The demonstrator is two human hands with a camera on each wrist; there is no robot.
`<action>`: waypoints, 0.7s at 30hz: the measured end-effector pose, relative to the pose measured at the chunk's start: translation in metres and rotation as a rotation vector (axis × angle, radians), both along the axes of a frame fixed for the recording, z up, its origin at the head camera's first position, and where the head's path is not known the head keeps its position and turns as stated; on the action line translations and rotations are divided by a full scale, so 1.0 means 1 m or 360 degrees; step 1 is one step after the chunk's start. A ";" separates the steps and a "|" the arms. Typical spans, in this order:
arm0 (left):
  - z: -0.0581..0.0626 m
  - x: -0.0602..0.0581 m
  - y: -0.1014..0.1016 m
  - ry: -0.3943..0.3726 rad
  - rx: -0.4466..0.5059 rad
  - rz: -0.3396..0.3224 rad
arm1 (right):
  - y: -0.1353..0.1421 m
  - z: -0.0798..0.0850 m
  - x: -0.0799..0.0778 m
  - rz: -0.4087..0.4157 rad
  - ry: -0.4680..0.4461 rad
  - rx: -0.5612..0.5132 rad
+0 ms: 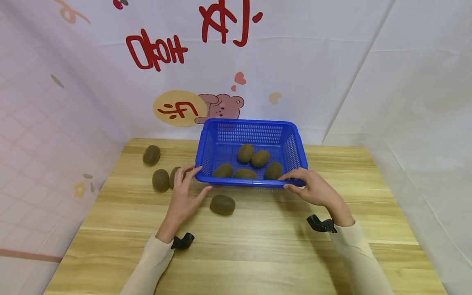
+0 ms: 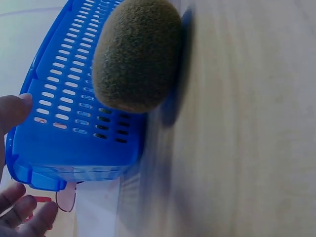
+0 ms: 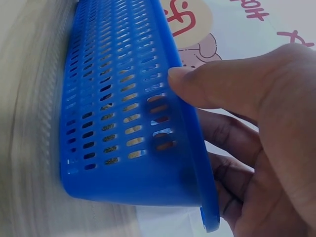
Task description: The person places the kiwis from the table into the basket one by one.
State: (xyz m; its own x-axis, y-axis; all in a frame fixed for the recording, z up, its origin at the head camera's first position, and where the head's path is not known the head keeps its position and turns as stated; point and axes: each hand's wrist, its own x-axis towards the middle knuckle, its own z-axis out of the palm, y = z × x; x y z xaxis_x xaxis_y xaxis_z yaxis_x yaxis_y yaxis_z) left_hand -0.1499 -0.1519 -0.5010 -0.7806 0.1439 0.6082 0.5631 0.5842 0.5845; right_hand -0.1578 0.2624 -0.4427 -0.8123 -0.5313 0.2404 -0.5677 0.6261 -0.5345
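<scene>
A blue plastic basket (image 1: 254,182) with slotted walls stands at the back of the table, with several kiwis (image 1: 245,153) inside. At its front right corner my right hand (image 1: 313,188) pinches the rim, thumb outside and fingers over the inner side, as the right wrist view shows. My left hand (image 1: 185,198) is at the front left corner, thumb by the front wall and fingers spread beside the rim. In the left wrist view those fingers (image 2: 37,217) look apart from the basket. One kiwi (image 1: 223,204) lies on the table just in front of the basket.
Left of the basket lie a kiwi (image 1: 151,155) near the back edge and another kiwi (image 1: 161,180) closer in. A third kiwi (image 1: 174,177) is partly hidden behind my left hand. A printed white curtain (image 1: 295,73) hangs behind the wooden table (image 1: 258,254).
</scene>
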 end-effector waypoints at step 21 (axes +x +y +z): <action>-0.015 0.021 0.002 -0.0709 0.0083 -0.0217 | 0.001 -0.003 0.003 -0.0032 -0.0017 -0.0061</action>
State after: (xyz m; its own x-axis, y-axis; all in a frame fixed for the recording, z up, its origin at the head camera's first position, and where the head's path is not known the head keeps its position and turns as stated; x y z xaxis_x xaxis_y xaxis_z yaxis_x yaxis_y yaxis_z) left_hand -0.1290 -0.1501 -0.5162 -0.9435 0.2414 0.2269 0.3199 0.4860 0.8133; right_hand -0.1548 0.2635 -0.4459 -0.8255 -0.5053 0.2514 -0.5492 0.6166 -0.5641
